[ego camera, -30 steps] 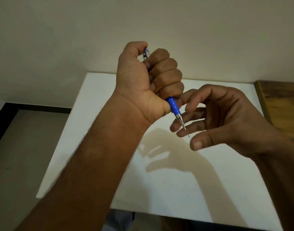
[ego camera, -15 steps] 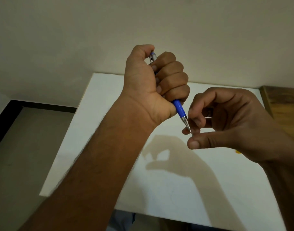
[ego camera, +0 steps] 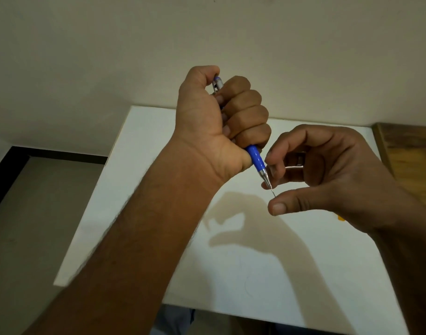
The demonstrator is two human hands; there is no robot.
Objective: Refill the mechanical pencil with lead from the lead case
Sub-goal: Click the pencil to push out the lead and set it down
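Observation:
My left hand [ego camera: 214, 122] is a fist around the blue mechanical pencil [ego camera: 256, 159], held above the white table with its thumb on the top button and the silver tip pointing down and right. A thin lead [ego camera: 273, 192] sticks out of the tip. My right hand [ego camera: 328, 175] is cupped just right of the tip, its thumb pad touching the end of the lead and its forefinger curled beside the metal cone. A small yellow-orange thing [ego camera: 340, 218], possibly the lead case, peeks out from under my right wrist.
The white table [ego camera: 144, 184] runs to the beige wall behind. A wooden surface [ego camera: 410, 160] adjoins it at the right. Grey floor [ego camera: 33, 213] lies past the table's left edge.
My right hand's fingers went from spread to curled around the pencil tip, and the thumb came up to the lead. The left hand kept its grip; the view shifted slightly.

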